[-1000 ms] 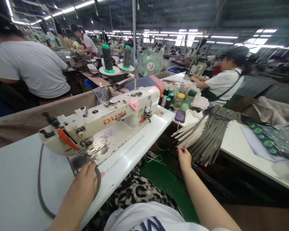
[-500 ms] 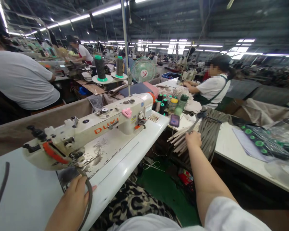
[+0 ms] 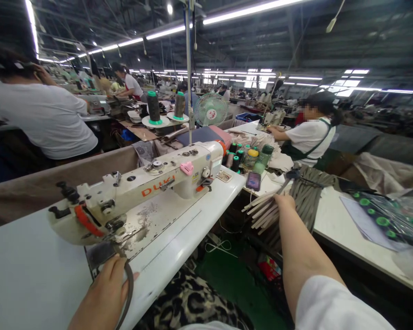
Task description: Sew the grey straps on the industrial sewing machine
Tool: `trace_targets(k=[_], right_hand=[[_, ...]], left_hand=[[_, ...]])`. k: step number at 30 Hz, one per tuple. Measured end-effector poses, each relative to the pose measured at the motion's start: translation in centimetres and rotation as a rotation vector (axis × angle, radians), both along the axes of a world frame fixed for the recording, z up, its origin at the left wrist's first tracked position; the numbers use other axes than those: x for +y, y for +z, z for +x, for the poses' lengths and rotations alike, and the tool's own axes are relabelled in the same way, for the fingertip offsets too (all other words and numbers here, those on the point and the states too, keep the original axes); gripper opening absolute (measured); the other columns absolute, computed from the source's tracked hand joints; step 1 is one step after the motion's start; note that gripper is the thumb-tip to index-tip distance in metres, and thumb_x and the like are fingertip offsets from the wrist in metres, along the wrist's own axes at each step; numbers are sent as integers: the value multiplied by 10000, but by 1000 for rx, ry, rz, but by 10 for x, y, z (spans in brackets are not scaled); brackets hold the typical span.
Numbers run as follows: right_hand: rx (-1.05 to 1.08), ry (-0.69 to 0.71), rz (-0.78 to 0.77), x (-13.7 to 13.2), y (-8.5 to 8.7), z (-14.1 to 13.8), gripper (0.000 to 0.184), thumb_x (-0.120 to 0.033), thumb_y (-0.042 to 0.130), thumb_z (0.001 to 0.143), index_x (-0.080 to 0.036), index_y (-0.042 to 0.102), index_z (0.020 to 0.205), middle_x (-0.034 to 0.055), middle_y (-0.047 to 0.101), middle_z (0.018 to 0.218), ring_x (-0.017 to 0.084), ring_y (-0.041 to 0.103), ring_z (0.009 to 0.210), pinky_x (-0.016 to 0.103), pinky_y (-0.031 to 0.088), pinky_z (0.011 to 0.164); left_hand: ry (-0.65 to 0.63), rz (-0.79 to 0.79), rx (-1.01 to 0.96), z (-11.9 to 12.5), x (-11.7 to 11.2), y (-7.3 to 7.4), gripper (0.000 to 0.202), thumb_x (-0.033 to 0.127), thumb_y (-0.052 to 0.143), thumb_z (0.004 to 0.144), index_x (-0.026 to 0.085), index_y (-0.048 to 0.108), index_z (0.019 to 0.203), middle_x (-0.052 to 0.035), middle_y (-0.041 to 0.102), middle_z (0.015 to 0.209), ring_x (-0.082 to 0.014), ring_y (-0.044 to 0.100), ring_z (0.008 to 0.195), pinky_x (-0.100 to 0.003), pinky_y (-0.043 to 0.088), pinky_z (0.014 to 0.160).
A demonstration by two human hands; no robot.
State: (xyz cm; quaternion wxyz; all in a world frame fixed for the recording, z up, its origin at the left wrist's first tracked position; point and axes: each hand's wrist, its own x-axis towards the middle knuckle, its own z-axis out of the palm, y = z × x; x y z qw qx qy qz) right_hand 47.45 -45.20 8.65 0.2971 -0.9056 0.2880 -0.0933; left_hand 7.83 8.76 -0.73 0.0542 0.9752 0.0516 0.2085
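Note:
My left hand (image 3: 106,286) is closed at the needle end of a white sewing machine (image 3: 165,176), holding a narrow grey-brown strap (image 3: 128,286). The strap curves over the back of the hand and runs up to the presser foot. At the right, my right arm stretches out to a bundle of similar straps (image 3: 309,185) draped over the edge of a side table. My right hand (image 3: 285,205) grips straps at the bundle's left side, where pale strap ends (image 3: 261,211) fan out; its fingertips are mostly hidden.
Thread cones (image 3: 236,162), a green bottle (image 3: 263,158) and a phone (image 3: 253,181) sit beyond the machine. A fan (image 3: 211,110) stands behind. One co-worker (image 3: 311,130) sits at the right, another (image 3: 37,114) at the left. Plastic-wrapped spools (image 3: 382,220) lie on the side table (image 3: 333,215).
My view has swung slightly left and up. The loose strap piece on the left of the machine table no longer shows. Both hands keep nearly the same places.

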Motion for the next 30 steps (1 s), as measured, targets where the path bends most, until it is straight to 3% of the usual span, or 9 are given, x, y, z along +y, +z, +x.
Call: trace_targets(k=[4,7,11,15,17,19,22,26,30], right_hand=[[-13,-45,242,6,0,-9,296,-395,661,988,-149,651,1154,53,682,1057,157,670,849,325,596,735],[-74,-1,396,22,-14,-35,270,-385,655,993,-146,648,1119,20,669,951,117,633,723,263,562,633],[-133,71,549,60,-57,-105,186,-313,715,920,-145,646,956,-32,623,735,87,554,560,207,462,513],[-9,225,736,101,-104,-175,261,-225,870,584,-182,631,679,-19,591,523,150,544,447,249,406,425],[48,252,789,109,-114,-189,261,-249,863,540,-175,653,676,-15,563,476,117,438,359,231,287,360],[44,240,815,105,-112,-186,282,-327,838,572,-163,681,739,-24,543,469,75,337,332,207,192,351],[-35,201,827,91,-96,-163,371,-465,783,647,-157,684,828,-41,514,487,54,290,356,191,160,368],[-88,205,831,86,-76,-144,463,-580,754,648,-155,679,816,-29,508,508,69,321,397,199,158,388],[-84,263,815,105,-64,-153,562,-679,735,610,-151,692,799,13,566,568,103,416,462,209,160,401]], left_hand=[[40,4,-65,1,-9,2,443,478,335,1056,132,527,1256,-180,592,1279,-322,657,1152,-452,569,988],[45,10,-89,1,-10,-1,406,448,343,1064,131,525,1241,-195,585,1296,-318,645,1180,-446,538,1037],[39,-4,-53,2,-5,-7,385,444,421,1041,139,535,1247,-188,595,1308,-307,650,1184,-422,546,1030],[47,-17,-30,2,-3,-10,372,433,473,1020,152,547,1252,-173,595,1338,-302,668,1151,-411,566,994],[72,-19,-42,2,-5,-9,356,418,483,1019,155,550,1249,-171,588,1357,-303,673,1136,-414,564,993],[86,-25,-42,2,-7,-8,341,403,483,1018,161,552,1249,-164,593,1353,-298,675,1130,-409,563,992],[69,-31,-17,1,-8,-4,348,382,459,1019,148,553,1258,-166,594,1336,-302,655,1171,-411,557,1016],[50,-25,12,0,-13,4,385,392,442,1018,127,562,1271,-184,579,1339,-324,631,1207,-437,557,1029],[90,-45,50,-3,-28,26,345,291,432,1026,98,566,1279,-205,542,1377,-330,604,1230,-477,528,1071]])
